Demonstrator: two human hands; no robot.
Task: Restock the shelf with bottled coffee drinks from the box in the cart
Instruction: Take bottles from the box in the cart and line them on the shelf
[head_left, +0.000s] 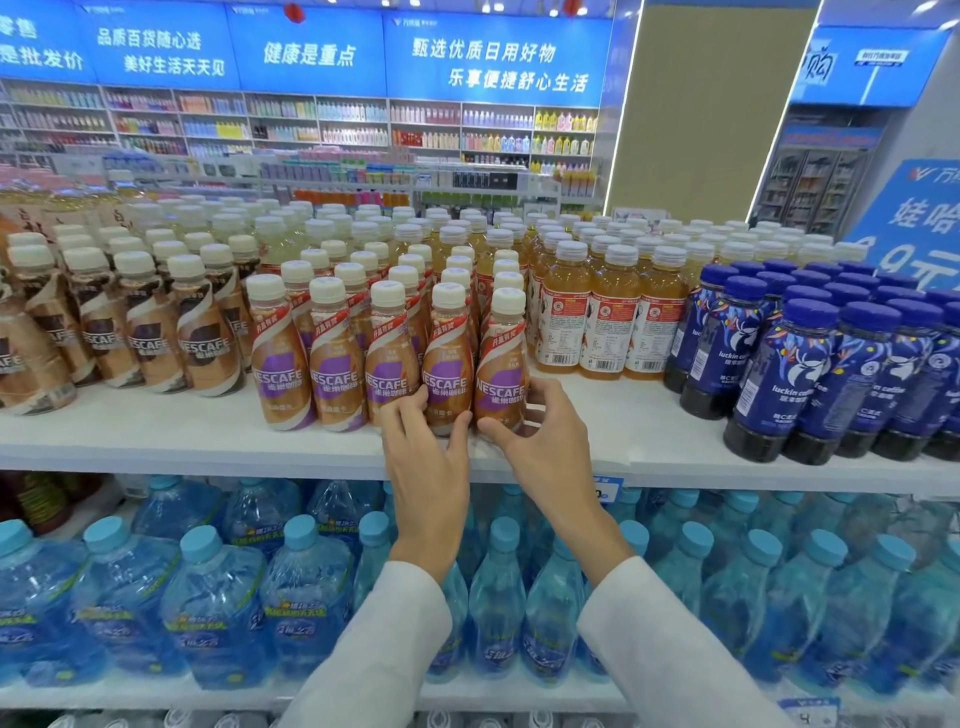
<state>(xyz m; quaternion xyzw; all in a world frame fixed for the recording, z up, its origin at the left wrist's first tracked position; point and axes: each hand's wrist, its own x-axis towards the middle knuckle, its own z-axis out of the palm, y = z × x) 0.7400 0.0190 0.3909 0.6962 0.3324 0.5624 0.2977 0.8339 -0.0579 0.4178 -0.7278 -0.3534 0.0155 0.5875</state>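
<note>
Purple-labelled Nescafe coffee bottles with cream caps stand in rows on the white top shelf (182, 436). My left hand (426, 457) curls its fingers and thumb round the base of the fourth front-row bottle (448, 358). My right hand (540, 436) grips the lower part of the rightmost front-row bottle (503, 364), thumb on its front and fingers round its right side. Both bottles stand upright on the shelf, side by side. The cart and the box are out of view.
Brown-labelled Nescafe bottles (202, 332) stand to the left, orange juice bottles (608, 317) and dark blue Luckin coffee bottles (779, 374) to the right. A bare strip of shelf runs along the front edge. Blue-capped water bottles (218, 597) fill the shelf below.
</note>
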